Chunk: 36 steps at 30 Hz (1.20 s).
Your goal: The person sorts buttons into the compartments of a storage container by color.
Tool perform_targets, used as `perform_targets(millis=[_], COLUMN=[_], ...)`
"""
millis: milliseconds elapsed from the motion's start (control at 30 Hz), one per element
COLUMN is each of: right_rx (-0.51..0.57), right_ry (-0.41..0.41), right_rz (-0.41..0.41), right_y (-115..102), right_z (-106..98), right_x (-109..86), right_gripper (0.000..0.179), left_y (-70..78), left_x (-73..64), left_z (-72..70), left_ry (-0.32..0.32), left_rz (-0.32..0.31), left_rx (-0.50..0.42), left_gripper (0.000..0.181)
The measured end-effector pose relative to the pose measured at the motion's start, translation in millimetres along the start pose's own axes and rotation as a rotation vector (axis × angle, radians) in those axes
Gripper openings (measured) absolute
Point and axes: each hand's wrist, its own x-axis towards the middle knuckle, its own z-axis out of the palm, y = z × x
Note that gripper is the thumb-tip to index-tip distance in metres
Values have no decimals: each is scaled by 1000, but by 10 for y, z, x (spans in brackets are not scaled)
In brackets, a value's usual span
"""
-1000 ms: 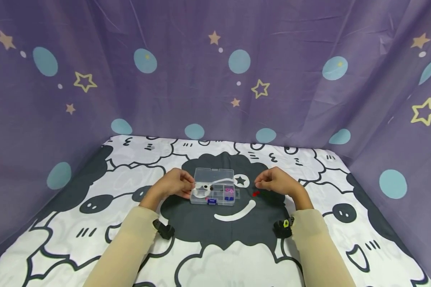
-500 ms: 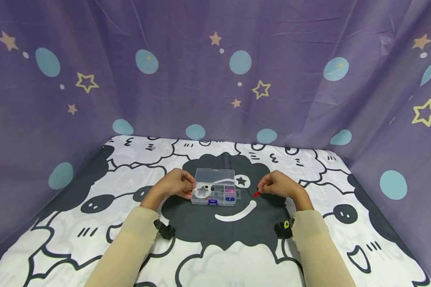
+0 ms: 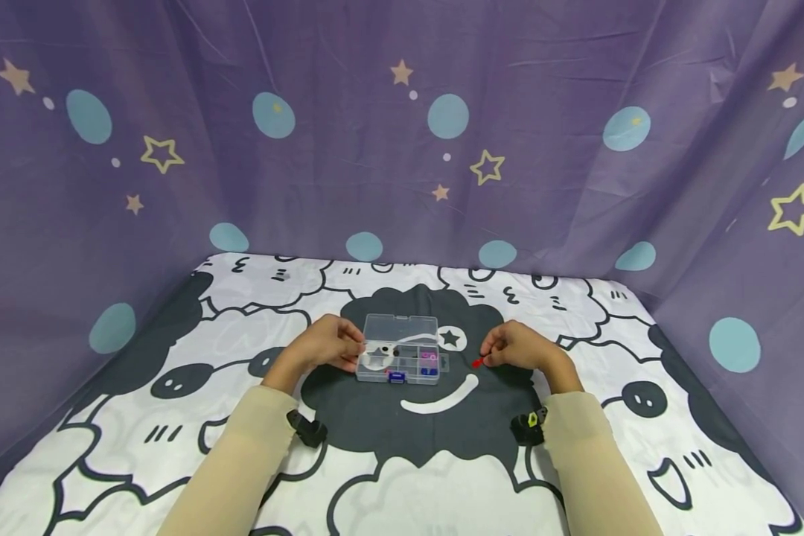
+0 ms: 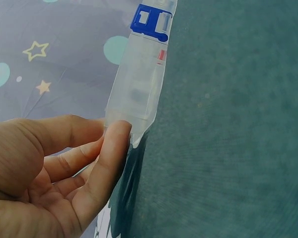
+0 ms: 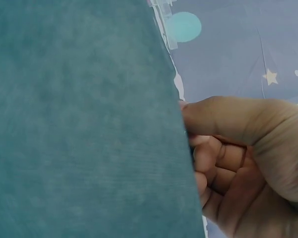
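Note:
A clear plastic compartment box (image 3: 398, 365) lies on the dark part of the cloth, its lid (image 3: 400, 327) swung up at the back. Pink and blue bits sit in its right-hand compartments, and a blue latch (image 4: 151, 22) is on its front. My left hand (image 3: 328, 342) pinches the box's left end between thumb and fingers. To the right of the box, my right hand (image 3: 519, 345) pinches one end of a small red piece (image 3: 477, 363) down at the cloth. In the right wrist view, curled fingers (image 5: 206, 161) show, and the red piece is hidden.
The cloth (image 3: 482, 484) has printed sheep faces, and the white curve and star beside the box belong to that print. A purple curtain (image 3: 375, 201) with stars and blue ovals stands behind and along both sides.
My right hand has come down from just above the red piece, and its fingertips now meet the piece's right end. The left hand keeps its hold on the box.

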Motion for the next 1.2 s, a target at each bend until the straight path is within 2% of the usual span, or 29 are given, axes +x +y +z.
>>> perform_targets(millis=[267, 733, 1200], right_rx=[-31, -82, -113], right_ry=[-13, -31, 21], right_rz=[10, -46, -93], right_y=[-30, -63, -76], right_z=[3, -2, -13], right_x=[13, -10, 3], right_gripper=[8, 5, 12], left_y=[-17, -13, -20], left_x=[10, 11, 5], left_z=[-4, 3, -5], left_ry=[1, 7, 0], left_rz=[-5, 1, 6], left_rx=[2, 10, 15], left_gripper=[21, 21, 22])
